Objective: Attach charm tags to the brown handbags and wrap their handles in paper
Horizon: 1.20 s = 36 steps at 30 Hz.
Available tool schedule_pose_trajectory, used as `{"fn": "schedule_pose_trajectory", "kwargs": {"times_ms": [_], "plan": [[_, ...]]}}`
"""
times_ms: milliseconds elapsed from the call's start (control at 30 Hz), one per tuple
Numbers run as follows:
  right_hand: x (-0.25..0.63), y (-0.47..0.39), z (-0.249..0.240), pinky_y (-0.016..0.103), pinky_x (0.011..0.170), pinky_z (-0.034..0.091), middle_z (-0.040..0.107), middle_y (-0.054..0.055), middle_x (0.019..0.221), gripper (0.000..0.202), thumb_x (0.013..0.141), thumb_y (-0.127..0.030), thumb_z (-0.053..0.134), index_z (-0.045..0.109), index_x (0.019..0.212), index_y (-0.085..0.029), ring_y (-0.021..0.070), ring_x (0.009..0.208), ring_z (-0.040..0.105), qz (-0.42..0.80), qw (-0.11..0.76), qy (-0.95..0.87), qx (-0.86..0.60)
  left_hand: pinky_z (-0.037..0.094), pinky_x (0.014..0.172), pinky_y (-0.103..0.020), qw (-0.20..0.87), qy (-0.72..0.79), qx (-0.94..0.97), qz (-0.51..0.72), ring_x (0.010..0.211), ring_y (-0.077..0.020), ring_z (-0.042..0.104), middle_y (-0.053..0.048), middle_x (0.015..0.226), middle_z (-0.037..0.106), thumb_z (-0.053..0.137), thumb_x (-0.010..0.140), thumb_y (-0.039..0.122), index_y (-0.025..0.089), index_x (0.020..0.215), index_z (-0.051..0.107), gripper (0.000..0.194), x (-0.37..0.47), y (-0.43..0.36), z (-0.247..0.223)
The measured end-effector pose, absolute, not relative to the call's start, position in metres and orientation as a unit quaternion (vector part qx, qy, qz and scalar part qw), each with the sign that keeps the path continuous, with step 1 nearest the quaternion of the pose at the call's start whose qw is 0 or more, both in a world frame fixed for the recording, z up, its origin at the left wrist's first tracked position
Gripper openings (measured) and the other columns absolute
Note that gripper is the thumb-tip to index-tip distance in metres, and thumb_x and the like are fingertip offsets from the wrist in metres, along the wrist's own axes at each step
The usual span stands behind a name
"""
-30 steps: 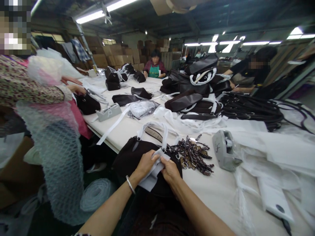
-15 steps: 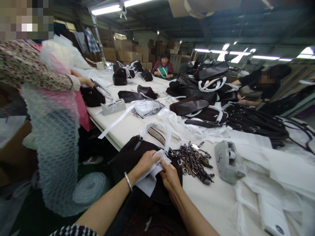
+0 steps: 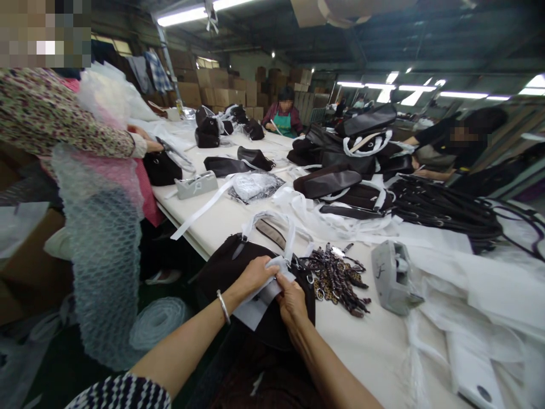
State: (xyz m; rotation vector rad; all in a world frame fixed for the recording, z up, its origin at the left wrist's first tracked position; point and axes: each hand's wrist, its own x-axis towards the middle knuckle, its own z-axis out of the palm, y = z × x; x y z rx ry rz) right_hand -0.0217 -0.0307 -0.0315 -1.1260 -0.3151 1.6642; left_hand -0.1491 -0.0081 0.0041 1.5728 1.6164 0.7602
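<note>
A dark handbag (image 3: 221,264) leans at the table's near edge, its handles (image 3: 290,236) wrapped in white and standing up. My left hand (image 3: 256,275) pinches a thin white sheet (image 3: 255,312) against the bag's front, just below the handles. From the right, my right hand (image 3: 292,298) grips the same sheet, its fingertips close to those of my left hand. Part of the sheet hangs down over the dark fabric. Whatever lies under the fingers is hidden. Beside the bag is a pile of patterned straps with metal rings (image 3: 338,278).
A grey tape dispenser (image 3: 394,277) stands right of the straps, another (image 3: 196,185) at the left edge. Dark bags (image 3: 327,182) and white strips lie across the white table (image 3: 357,352). A person with bubble wrap (image 3: 104,255) stands at left; others work farther back.
Both hands stay on the sheet, and its hanging part has shifted up slightly. At left, the person's arm and bubble wrap have moved a little to the right.
</note>
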Motion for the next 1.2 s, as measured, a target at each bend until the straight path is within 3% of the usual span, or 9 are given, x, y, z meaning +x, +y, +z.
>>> {"fn": "schedule_pose_trajectory", "kwargs": {"times_ms": [133, 267, 433, 500, 567, 800, 1000, 1100, 1200], "plan": [[-0.016, -0.037, -0.019, 0.028, 0.059, 0.053, 0.075, 0.005, 0.08, 0.041, 0.051, -0.033, 0.087, 0.071, 0.084, -0.015, 0.0166, 0.063, 0.065, 0.707, 0.489, -0.176, -0.48, 0.033, 0.054, -0.024, 0.414, 0.627, 0.579, 0.316, 0.059, -0.0131, 0.047, 0.001, 0.064, 0.055, 0.057, 0.076, 0.043, 0.013, 0.074, 0.061, 0.031, -0.151, -0.009, -0.002], [0.014, -0.043, 0.005, 0.033, 0.072, 0.054, 0.074, 0.008, 0.098, 0.048, 0.058, -0.024, 0.083, 0.071, 0.104, -0.016, 0.0205, 0.075, 0.068, 0.708, 0.387, -0.378, -0.455, 0.029, 0.05, -0.022, 0.547, 0.566, 0.501, 0.36, 0.053, -0.0102, 0.042, 0.001, 0.06, 0.054, 0.064, 0.071, 0.048, 0.012, 0.074, 0.061, 0.037, -0.155, -0.008, -0.004], [0.046, -0.021, 0.025, 0.045, 0.094, 0.047, 0.066, 0.007, 0.12, 0.058, 0.067, -0.008, 0.072, 0.065, 0.121, -0.029, 0.0274, 0.104, 0.061, 0.325, 0.38, -0.733, -0.462, 0.027, 0.05, -0.023, 0.601, 0.524, 0.491, 0.351, 0.053, -0.0095, 0.039, 0.002, 0.059, 0.051, 0.067, 0.067, 0.054, 0.012, 0.07, 0.059, 0.043, -0.159, -0.003, -0.01], [0.05, -0.006, 0.026, 0.047, 0.098, 0.044, 0.066, 0.006, 0.118, 0.039, 0.074, -0.009, 0.069, 0.07, 0.109, -0.028, 0.0278, 0.111, 0.056, 0.221, 0.324, -0.833, -0.39, 0.027, 0.051, -0.023, 0.59, 0.533, 0.499, 0.345, 0.053, -0.0097, 0.039, 0.002, 0.059, 0.051, 0.066, 0.069, 0.053, 0.012, 0.07, 0.059, 0.042, -0.159, -0.002, -0.014], [0.05, 0.007, 0.023, 0.044, 0.091, 0.046, 0.07, 0.005, 0.105, 0.017, 0.081, -0.014, 0.067, 0.072, 0.093, -0.026, 0.0249, 0.102, 0.059, 0.181, 0.287, -0.882, -0.326, 0.026, 0.051, -0.024, 0.57, 0.543, 0.513, 0.342, 0.053, -0.0102, 0.04, 0.002, 0.06, 0.05, 0.063, 0.073, 0.051, 0.012, 0.071, 0.059, 0.039, -0.157, -0.002, -0.016], [0.04, 0.034, 0.016, 0.038, 0.084, 0.045, 0.069, 0.003, 0.089, 0.004, 0.083, -0.024, 0.071, 0.073, 0.085, -0.026, 0.0206, 0.09, 0.059, 0.196, 0.267, -0.906, -0.265, 0.031, 0.057, -0.025, 0.381, 0.614, 0.596, 0.351, 0.063, -0.0135, 0.048, 0.001, 0.067, 0.055, 0.058, 0.079, 0.042, 0.015, 0.072, 0.058, 0.028, -0.142, -0.014, -0.008], [0.029, 0.046, 0.01, 0.04, 0.101, 0.042, 0.063, 0.006, 0.118, 0.016, 0.074, -0.024, 0.077, 0.069, 0.088, -0.023, 0.023, 0.114, 0.055, 0.312, 0.305, -0.837, -0.33, 0.039, 0.055, -0.024, 0.574, 0.534, 0.529, 0.324, 0.06, -0.0132, 0.053, 0.0, 0.075, 0.06, 0.051, 0.084, 0.037, 0.016, 0.097, 0.058, 0.026, -0.143, -0.024, -0.004], [0.026, 0.052, 0.005, 0.041, 0.106, 0.038, 0.061, 0.007, 0.127, 0.041, 0.073, -0.024, 0.076, 0.065, 0.112, -0.025, 0.0231, 0.12, 0.053, 0.342, 0.278, -0.833, -0.335, 0.044, 0.068, -0.025, 0.546, 0.518, 0.571, 0.328, 0.074, -0.0149, 0.056, -0.003, 0.088, 0.063, 0.054, 0.077, 0.025, 0.015, 0.095, 0.061, 0.021, -0.148, -0.025, -0.006], [0.025, 0.056, 0.0, 0.042, 0.105, 0.037, 0.067, 0.006, 0.117, 0.034, 0.076, -0.025, 0.074, 0.068, 0.11, -0.026, 0.0237, 0.12, 0.054, 0.333, 0.238, -0.851, -0.329, 0.045, 0.086, -0.029, 0.53, 0.542, 0.552, 0.347, 0.094, -0.0193, 0.058, -0.007, 0.106, 0.064, 0.051, 0.08, 0.028, 0.016, 0.108, 0.061, 0.032, -0.15, -0.027, -0.009]]}}
